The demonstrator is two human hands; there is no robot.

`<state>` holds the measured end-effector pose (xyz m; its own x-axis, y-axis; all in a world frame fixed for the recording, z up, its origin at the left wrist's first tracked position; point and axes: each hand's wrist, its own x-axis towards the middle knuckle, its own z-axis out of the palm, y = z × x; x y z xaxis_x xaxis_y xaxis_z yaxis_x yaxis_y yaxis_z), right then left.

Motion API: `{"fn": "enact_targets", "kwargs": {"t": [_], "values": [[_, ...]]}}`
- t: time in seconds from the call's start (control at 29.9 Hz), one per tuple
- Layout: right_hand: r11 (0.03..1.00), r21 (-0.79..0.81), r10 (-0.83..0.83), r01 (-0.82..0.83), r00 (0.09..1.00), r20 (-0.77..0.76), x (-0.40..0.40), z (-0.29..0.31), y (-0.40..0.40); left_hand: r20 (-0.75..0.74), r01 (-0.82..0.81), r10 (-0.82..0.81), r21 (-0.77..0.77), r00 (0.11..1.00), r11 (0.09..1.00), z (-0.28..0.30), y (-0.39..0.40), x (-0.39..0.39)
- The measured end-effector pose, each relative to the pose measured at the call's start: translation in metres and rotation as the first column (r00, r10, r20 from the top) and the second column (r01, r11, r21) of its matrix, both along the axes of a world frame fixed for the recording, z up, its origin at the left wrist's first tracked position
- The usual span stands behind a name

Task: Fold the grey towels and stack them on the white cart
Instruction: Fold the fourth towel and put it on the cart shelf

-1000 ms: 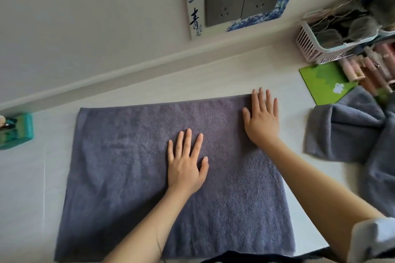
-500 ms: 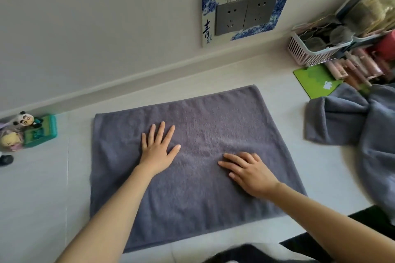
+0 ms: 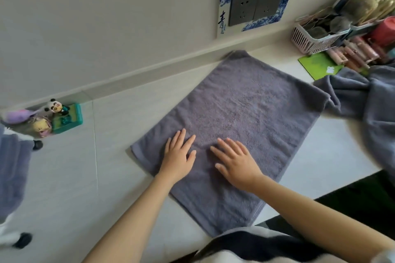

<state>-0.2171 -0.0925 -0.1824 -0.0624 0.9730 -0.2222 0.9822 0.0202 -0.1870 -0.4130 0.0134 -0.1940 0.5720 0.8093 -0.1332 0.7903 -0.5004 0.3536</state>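
Towel (image 3: 245, 113): spread flat on the table (image 3: 85, 188), centre, far corner near the wall.
Left hand (image 3: 178, 157): my palm lies flat on its near left part, fingers straight.
Right hand (image 3: 236, 163): flat just beside, fingers spread.
Pile (image 3: 367, 100): more grey towels, crumpled, right.
Toys (image 3: 53, 117): far left.

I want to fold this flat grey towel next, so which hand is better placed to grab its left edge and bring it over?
Probably the left hand. It lies flat on the grey towel close to that edge, while the right hand rests nearer the middle.
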Motion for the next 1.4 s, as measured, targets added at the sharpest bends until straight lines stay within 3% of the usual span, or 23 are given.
{"fn": "enact_targets", "kwargs": {"t": [0.07, 0.1, 0.27, 0.33, 0.4, 0.47, 0.57, 0.9, 1.1, 1.27, 1.4], "values": [[0.996, -0.086, -0.033, 0.033, 0.999, 0.007, -0.008, -0.012, -0.024, -0.134, 0.014, -0.005, 0.068, 0.991, 0.998, -0.011, -0.002, -0.026], [0.996, -0.044, -0.080, 0.081, 0.997, 0.022, -0.013, -0.014, -0.032, -0.174, -0.001, 0.018, 0.097, 0.985, 0.995, -0.013, -0.002, -0.044], [0.965, 0.034, -0.262, 0.261, 0.965, 0.029, -0.030, -0.010, -0.037, -0.183, -0.120, 0.135, 0.087, 0.974, 0.989, -0.016, 0.000, -0.080], [0.959, 0.104, -0.259, 0.265, 0.964, -0.064, -0.047, -0.002, -0.039, -0.130, -0.094, 0.106, 0.096, 0.986, 0.991, -0.014, -0.004, -0.078], [0.961, 0.205, -0.140, 0.187, 0.965, -0.222, -0.072, 0.002, -0.046, 0.013, 0.011, -0.013, 0.144, 1.000, 0.990, -0.016, -0.015, -0.083], [0.975, 0.196, -0.029, 0.103, 0.937, -0.349, -0.091, -0.001, -0.051, 0.201, 0.100, -0.124, 0.123, 0.972, 0.987, -0.014, -0.026, -0.086], [0.983, 0.165, -0.013, 0.081, 0.925, -0.379, -0.113, -0.011, -0.056, 0.371, 0.141, -0.145, 0.037, 0.917, 0.989, -0.010, -0.043, -0.096], [0.934, 0.248, -0.160, 0.256, 0.923, -0.351, -0.126, -0.015, -0.051, 0.382, 0.155, -0.046, -0.259, 0.923, 0.953, -0.005, -0.042, -0.110], [0.926, 0.045, -0.278, 0.375, 0.758, -0.591, -0.117, -0.002, -0.045, 0.159, 0.215, -0.185, -0.205, 0.970, 0.955, 0.015, -0.035, -0.104], [0.896, -0.293, -0.443, 0.334, 0.614, -0.654, -0.088, 0.019, -0.046, 0.137, 0.166, -0.147, -0.136, 0.980, 0.977, 0.022, -0.029, -0.088], [0.853, -0.416, -0.522, 0.315, 0.506, -0.686, -0.055, 0.033, -0.060, 0.127, 0.170, -0.150, -0.173, 0.981, 0.970, 0.027, -0.025, -0.073]]}}
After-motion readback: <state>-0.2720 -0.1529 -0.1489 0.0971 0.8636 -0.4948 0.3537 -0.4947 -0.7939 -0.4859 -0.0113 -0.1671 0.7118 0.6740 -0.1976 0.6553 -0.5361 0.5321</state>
